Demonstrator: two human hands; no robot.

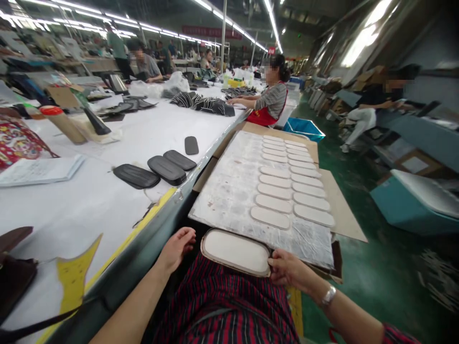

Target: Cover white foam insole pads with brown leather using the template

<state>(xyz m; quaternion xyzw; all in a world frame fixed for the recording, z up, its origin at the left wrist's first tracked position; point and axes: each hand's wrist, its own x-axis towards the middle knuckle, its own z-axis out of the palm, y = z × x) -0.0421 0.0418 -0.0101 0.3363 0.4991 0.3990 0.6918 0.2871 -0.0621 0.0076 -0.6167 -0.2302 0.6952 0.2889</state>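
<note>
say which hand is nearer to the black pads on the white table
Left. The left hand is beside the white table, short of the black pads; the right hand is farther off to the right, holding one end of a white oval pad.

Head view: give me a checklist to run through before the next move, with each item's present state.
1. Right hand gripping the white-faced oval pad by its right end: ok.
2. Left hand also on that pad: not ok, it is apart from it.
3. Held pad's white face visible: ok.
4. Held pad's underside sound: cannot tell, it faces away.
5. Row of white oval pads on the grey board in two columns: ok.
</note>
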